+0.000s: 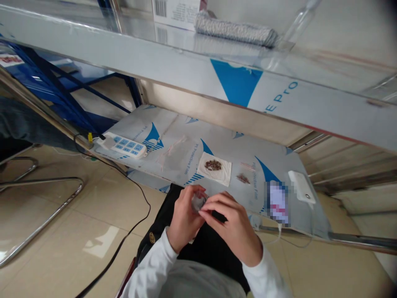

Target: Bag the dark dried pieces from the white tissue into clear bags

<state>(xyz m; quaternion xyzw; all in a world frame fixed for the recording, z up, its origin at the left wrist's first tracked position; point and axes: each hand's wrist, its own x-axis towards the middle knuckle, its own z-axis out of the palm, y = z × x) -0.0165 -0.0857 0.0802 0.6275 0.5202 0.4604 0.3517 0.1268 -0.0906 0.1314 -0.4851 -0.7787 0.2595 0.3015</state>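
Note:
Above my lap, my left hand [187, 215] is closed round a small clear, rounded object [199, 201], like a little plastic or glass container; its exact kind I cannot make out. My right hand [228, 215] pinches at the near right side of that same object, thumb and forefinger together. Just beyond my hands, a white cloth [223, 176] lies on the shelf with a pile of small brown pieces [213, 165] on it. To its right sits a smaller heap of thin reddish-brown bits [243, 179] directly on the film.
The lower shelf [173, 124] is covered in printed protective film. A power strip [125, 145] lies at its left, a blurred-out phone [278, 203] and a white power bank [301, 187] at its right. Overhead, the upper shelf [180, 68] holds a rolled grey cloth [235, 30]. A black cable [136, 225] crosses the floor side.

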